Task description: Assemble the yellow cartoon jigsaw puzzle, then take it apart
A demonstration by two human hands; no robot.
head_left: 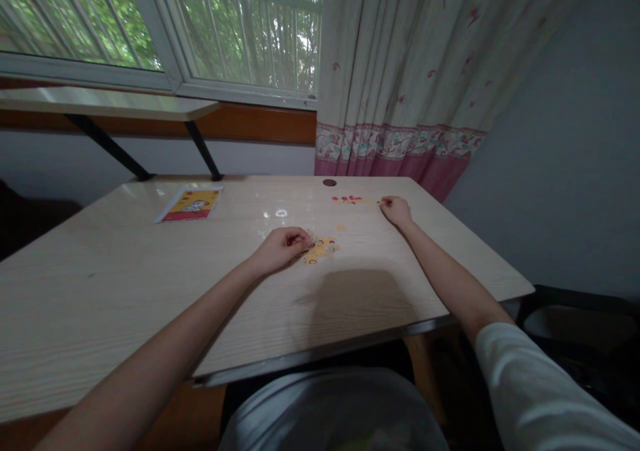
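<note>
A small heap of yellow puzzle pieces (320,249) lies on the table in front of me. The curled fingertips of my left hand (284,247) touch its left side; what they pinch, if anything, is hidden. Farther back, a short row of red and yellow pieces (347,199) lies flat. At that row's right end my right hand (396,211) is closed, with a small yellow puzzle piece (379,203) at its fingertips. One loose yellow piece (341,227) lies between the heap and the row.
A yellow and red picture card (191,205) lies at the table's back left. Behind it a raised shelf (107,102) stands on black supports. A round cable hole (329,183) sits near the back edge. A curtain (395,91) hangs behind the table (125,284).
</note>
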